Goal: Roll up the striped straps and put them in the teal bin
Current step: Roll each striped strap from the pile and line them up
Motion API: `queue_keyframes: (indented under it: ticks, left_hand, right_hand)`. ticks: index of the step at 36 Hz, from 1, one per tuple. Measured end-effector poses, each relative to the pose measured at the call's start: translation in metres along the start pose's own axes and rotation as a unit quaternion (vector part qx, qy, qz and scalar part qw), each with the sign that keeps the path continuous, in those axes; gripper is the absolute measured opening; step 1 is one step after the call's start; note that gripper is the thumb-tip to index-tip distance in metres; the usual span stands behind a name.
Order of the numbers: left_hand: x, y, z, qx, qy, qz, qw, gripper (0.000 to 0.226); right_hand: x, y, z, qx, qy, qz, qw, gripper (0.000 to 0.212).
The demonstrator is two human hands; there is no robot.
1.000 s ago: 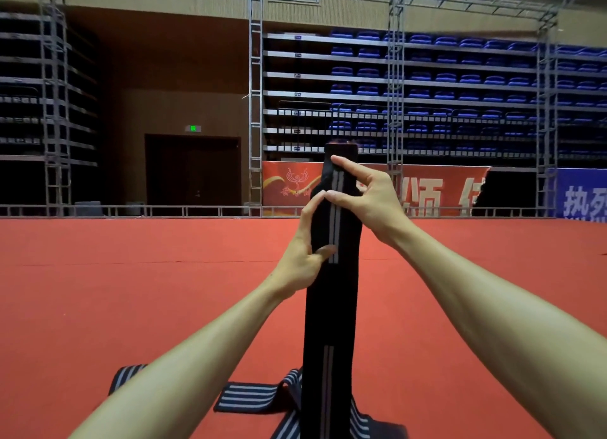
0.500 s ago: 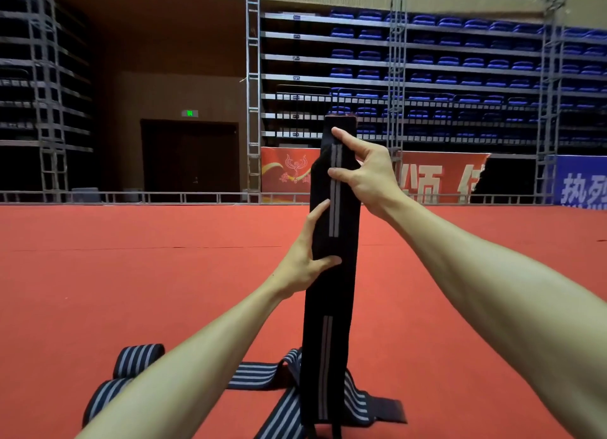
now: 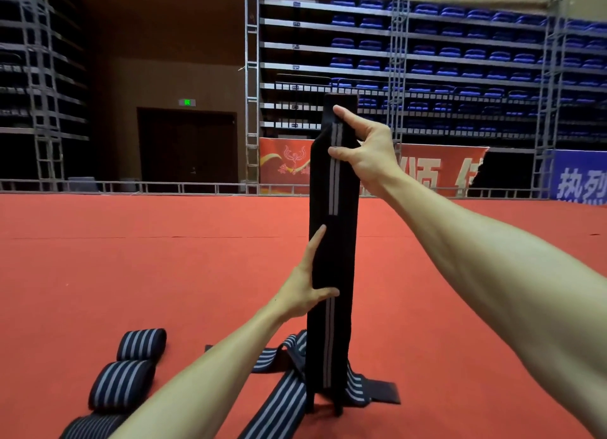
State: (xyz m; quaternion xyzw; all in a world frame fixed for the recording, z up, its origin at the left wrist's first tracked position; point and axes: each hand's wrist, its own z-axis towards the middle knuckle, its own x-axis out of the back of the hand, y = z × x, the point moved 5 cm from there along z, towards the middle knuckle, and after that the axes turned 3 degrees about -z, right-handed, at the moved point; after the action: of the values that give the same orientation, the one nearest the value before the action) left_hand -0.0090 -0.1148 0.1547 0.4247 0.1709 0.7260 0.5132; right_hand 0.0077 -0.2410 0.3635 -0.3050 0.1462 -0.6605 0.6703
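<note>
A long black strap with two thin grey stripes hangs upright in front of me, its lower end reaching the red floor. My right hand pinches it near the top end between thumb and forefinger. Lower down, my left hand holds the strap's left edge, thumb across the front and a finger lying straight up along the edge. Loose striped straps lie crossed on the floor under the hanging one. The teal bin is not in view.
Folded or rolled navy straps with white stripes lie on the red carpet at lower left, beside my left forearm. A metal rail, scaffolding and blue seating stand far behind.
My left hand has slid down the strap, away from my right hand, which keeps hold of the top. The view has tilted down, showing more straps on the floor.
</note>
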Motion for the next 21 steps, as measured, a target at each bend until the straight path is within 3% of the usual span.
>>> queue_keyframes:
  ticks: [13,21]
  left_hand:
    - [-0.014,-0.024,-0.023,0.048,-0.028,0.012,0.998,0.109]
    - [-0.019,-0.036,-0.037,0.041,-0.057,0.083,0.994,0.105]
  right_hand:
    - [0.005,-0.008,0.000,0.030,-0.009,0.017,0.999,0.071]
    - [0.004,-0.015,0.000,0.034,0.000,0.028,0.999,0.071]
